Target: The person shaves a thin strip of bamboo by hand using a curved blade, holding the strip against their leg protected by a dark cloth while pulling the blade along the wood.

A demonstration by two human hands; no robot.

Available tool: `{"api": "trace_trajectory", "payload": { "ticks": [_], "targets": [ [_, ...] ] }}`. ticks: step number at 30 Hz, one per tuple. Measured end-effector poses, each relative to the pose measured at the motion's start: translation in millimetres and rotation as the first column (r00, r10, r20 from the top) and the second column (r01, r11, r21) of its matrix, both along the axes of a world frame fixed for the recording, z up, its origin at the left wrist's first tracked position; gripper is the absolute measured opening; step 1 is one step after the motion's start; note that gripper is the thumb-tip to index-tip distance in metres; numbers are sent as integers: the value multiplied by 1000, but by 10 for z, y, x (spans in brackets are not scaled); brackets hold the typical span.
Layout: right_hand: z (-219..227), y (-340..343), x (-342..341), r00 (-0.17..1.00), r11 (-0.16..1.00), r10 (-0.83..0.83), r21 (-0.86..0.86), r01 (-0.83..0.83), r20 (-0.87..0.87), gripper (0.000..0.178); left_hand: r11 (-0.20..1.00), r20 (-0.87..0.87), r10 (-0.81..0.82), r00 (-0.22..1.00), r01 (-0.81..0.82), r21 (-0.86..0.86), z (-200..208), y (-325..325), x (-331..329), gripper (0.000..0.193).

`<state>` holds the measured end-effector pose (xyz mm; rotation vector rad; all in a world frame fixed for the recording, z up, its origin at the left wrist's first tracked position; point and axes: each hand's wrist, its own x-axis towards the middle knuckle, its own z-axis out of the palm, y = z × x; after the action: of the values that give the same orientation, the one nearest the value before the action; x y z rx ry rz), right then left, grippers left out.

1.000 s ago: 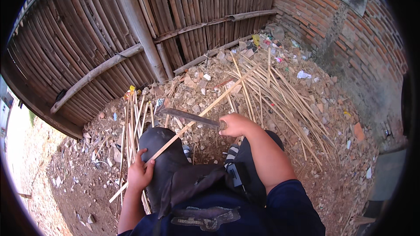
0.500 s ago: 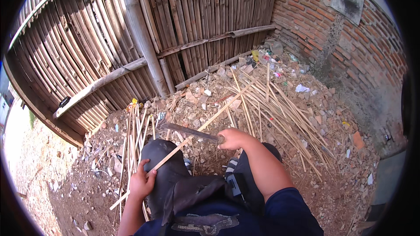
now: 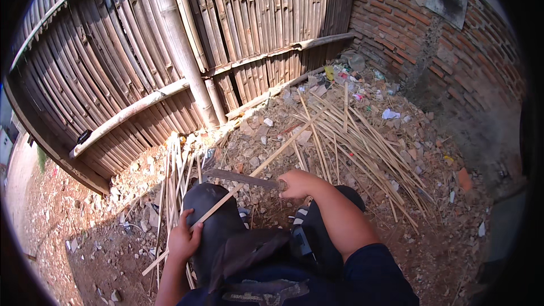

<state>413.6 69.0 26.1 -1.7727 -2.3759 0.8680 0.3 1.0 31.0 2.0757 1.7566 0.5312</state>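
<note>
A long, pale bamboo strip (image 3: 271,160) slants from beside my left hip, across my left knee, to the rubble in front. My left hand (image 3: 186,238) grips it near its lower end, thumb on top. In my right hand (image 3: 297,183), closed around the handle, is a machete (image 3: 241,178) with a dark, broad blade. The blade points left and crosses the strip just beyond my left knee. Whether its edge touches the strip, I cannot tell.
Many loose bamboo strips (image 3: 374,147) lie piled ahead to the right. Another bundle of strips (image 3: 170,170) lies left of my left leg. Stones and litter cover the ground. A bamboo wall (image 3: 130,51) stands ahead, meeting a brick wall (image 3: 408,28) at the right.
The machete's tip has dropped slightly toward me, and its handle has shifted a little left. Sunlight on the bamboo wall and the ground at left looks brighter. My left hand has hardly moved.
</note>
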Motion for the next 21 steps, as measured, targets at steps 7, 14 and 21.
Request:
{"api": "trace_trajectory", "payload": {
  "ticks": [7,14,21],
  "targets": [
    [-68,78,440,917,918,-397,-28,397,-34,49,1000,36,-15,999,15,-2,8,-3,34,52],
    [27,-43,116,981,980,-196,30,196,10,48,999,-12,-1,1000,1,33,2,-14,15,52],
    [86,-38,-29,998,998,-60,-28,61,9,49,999,14,-6,1000,5,48,11,-21,38,52]
  ]
}}
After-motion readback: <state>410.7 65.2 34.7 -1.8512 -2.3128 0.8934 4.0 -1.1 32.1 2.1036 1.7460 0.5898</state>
